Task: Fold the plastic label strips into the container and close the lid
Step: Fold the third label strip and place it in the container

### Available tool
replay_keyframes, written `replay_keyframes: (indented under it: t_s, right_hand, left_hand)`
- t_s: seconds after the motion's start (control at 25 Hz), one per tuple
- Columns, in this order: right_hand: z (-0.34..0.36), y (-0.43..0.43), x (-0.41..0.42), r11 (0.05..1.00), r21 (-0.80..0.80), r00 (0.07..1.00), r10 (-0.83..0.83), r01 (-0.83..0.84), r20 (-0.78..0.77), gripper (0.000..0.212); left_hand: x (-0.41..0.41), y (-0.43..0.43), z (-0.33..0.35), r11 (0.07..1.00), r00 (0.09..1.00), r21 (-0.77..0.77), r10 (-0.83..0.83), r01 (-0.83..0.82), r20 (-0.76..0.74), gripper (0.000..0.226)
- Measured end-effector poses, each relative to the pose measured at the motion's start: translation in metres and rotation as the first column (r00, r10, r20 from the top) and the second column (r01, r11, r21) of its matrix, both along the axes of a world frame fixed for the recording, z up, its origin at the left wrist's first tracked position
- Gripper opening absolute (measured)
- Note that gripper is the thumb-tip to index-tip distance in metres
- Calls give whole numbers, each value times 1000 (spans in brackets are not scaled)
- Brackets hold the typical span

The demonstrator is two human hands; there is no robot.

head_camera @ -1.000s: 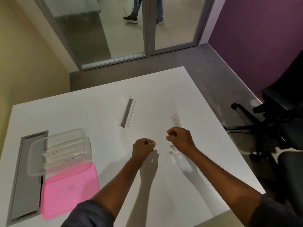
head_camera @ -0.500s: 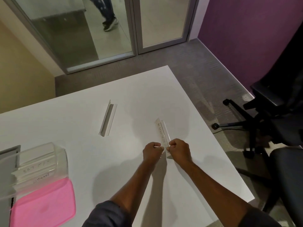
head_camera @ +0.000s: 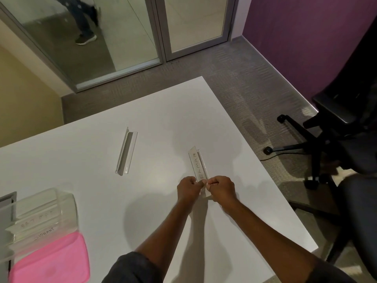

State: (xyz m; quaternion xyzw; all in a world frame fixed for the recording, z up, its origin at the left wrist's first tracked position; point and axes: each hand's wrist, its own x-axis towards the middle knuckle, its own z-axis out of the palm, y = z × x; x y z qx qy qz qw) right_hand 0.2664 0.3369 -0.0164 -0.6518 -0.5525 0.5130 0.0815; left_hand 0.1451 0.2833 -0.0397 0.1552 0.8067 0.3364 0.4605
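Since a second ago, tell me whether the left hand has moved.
Yes. The left hand has moved right, away from the clear container, and now pinches the lettered label strip beside the right hand.

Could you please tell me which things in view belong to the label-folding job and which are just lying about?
Part of the job:
- lettered strip, pinched at its near end by left hand and right hand
- second strip
- clear container with strips inside
- pink lid

Just lying about:
- office chair
- grey table hatch
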Motion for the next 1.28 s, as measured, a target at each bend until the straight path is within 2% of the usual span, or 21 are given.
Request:
replay_keyframes:
  t_s: [0.16,0.32,0.44,0.6,0.72,0.92,1.12,1.2,1.24,1.28]
  right_hand:
    - [0,8,8,998,-51,999,-46,45,-15,13]
    - [-2,13,20,986,-98,986,-147,138,-85,9]
    - [-1,18,29,974,-112,971,-208,195,-119,9]
    - [-3,24,38,966,-97,964,-249,240,-96,7]
    - [-6,31,48,965,-99,963,-252,243,-96,12]
    - [-12,51,72,957,-62,955,-287,282,-79,13]
    - [-12,80,95,979,82,980,-183,189,-72,21]
    - [-10,92,94,982,169,996,-75,81,-40,23]
    - [-8,99,91,963,266,998,44,-53,39,25]
    - [-5,105,89,901,369,970,176,-228,170,34]
  left_hand:
    - [0,7,4,1000,999,8,-10,9,34,25]
    - [4,16,5,999,994,-1,53,-53,91,44]
    - [10,24,7,999,995,20,45,-47,92,44]
    - [24,34,10,999,1000,30,-21,21,-4,46]
    - [36,44,13,991,974,-13,-135,135,-180,60]
    - [52,57,16,937,837,-127,-347,324,-422,49]
    - [58,58,12,875,684,-201,-473,441,-556,41]
    - [58,56,11,841,606,-218,-514,495,-607,39]
    - [57,55,11,820,560,-227,-534,526,-633,38]
    - [55,54,10,795,511,-238,-556,558,-656,38]
